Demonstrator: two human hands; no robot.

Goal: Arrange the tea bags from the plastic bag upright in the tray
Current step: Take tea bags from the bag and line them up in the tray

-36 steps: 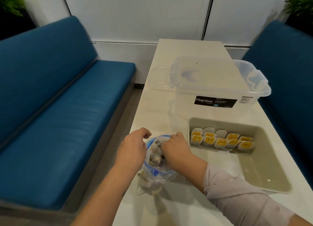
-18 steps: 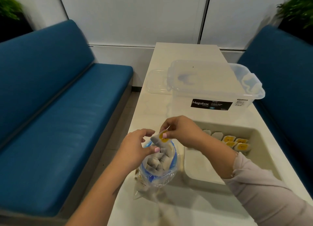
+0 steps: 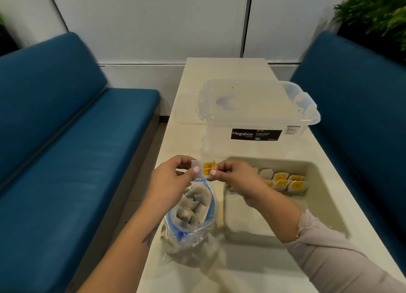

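A tea bag (image 3: 204, 169) with a yellow label is held in the air above the open plastic bag (image 3: 190, 218). My left hand (image 3: 169, 183) pinches its left edge and my right hand (image 3: 236, 178) pinches its right edge. The clear bag with a blue zip rim stands on the table and holds several tea bags. To its right lies the beige tray (image 3: 325, 207). A row of upright tea bags (image 3: 285, 183) with yellow labels stands at the tray's far end, partly hidden by my right hand.
A clear Megabox storage box (image 3: 257, 117) stands behind the tray, with its lid (image 3: 186, 108) lying flat to its left. Blue benches (image 3: 66, 150) flank the narrow white table (image 3: 224, 68). A plant (image 3: 377, 9) is at the far right.
My right hand drew a tea bag out of the plastic bag and lifted it. My left hand let go of the bag's rim and now pinches the tea bag too.
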